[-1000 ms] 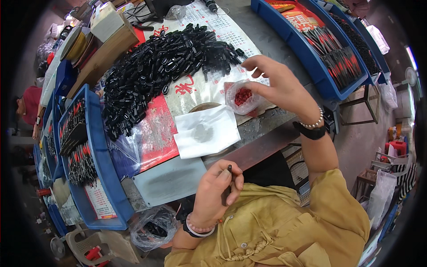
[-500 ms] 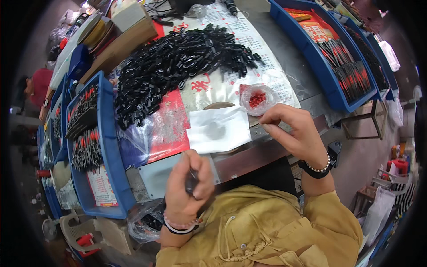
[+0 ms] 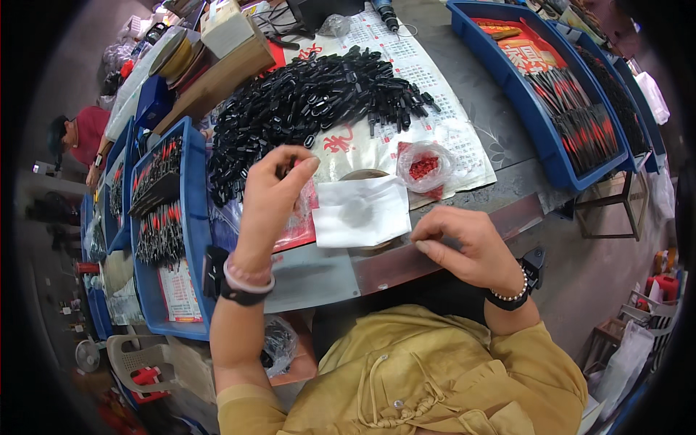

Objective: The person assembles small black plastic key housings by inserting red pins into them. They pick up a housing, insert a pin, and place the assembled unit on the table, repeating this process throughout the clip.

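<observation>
My left hand (image 3: 270, 199) is raised at the near edge of a heap of small black glossy parts (image 3: 304, 105). Its fingers curl round a small black part (image 3: 288, 167), mostly covered by the hand. My right hand (image 3: 467, 250) hovers above the front edge of the table, thumb and forefinger pinched together. Whatever lies between those fingertips is too small to make out. Between my hands a white sheet (image 3: 337, 217) with a grey smudge lies over a round disc (image 3: 364, 175). Just beyond my right hand stands a clear plastic-lined dish (image 3: 444, 158) of tiny red pieces (image 3: 423, 168).
Blue trays with black-and-red parts flank the table, one at left (image 3: 194, 239) and one at right (image 3: 507, 94). A wooden board (image 3: 210, 72) and a blue box (image 3: 154, 101) stand back left. A power tool (image 3: 386, 13) lies at the back. Another person (image 3: 90, 134) is at far left.
My left hand has risen from the table's near edge, moving forward and left to the black heap. My right hand has come down slightly toward me, still pinched.
</observation>
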A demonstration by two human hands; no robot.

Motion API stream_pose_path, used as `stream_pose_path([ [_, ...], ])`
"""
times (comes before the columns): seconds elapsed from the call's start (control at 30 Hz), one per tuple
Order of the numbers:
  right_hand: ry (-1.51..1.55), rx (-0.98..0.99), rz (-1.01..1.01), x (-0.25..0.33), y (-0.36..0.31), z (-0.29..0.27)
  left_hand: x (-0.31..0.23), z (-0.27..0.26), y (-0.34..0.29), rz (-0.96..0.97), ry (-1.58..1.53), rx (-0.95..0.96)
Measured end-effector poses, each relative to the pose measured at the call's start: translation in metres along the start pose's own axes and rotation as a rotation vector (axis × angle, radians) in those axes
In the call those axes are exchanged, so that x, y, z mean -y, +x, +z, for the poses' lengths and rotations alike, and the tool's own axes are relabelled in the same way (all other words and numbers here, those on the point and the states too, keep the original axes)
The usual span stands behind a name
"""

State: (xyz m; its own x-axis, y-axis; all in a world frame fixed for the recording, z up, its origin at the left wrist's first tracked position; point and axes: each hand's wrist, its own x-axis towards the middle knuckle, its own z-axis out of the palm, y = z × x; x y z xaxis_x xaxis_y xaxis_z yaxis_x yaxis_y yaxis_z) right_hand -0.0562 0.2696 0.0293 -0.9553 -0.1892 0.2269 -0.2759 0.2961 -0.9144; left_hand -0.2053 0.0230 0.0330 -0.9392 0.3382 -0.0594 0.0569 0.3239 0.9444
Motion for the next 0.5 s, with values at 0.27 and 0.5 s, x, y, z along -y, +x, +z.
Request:
stream_pose_path([
  [0.27, 0.032, 0.005, 0.063, 0.001, -0.018, -0.005, 0.030, 0.020, 0.061, 0.138, 0.995, -0.156],
  [0.5, 0.085, -0.072, 0.038, 0.002, -0.007, 0.001, -0.006, 0.015, -0.008, 0.127, 0.355, -0.026],
])
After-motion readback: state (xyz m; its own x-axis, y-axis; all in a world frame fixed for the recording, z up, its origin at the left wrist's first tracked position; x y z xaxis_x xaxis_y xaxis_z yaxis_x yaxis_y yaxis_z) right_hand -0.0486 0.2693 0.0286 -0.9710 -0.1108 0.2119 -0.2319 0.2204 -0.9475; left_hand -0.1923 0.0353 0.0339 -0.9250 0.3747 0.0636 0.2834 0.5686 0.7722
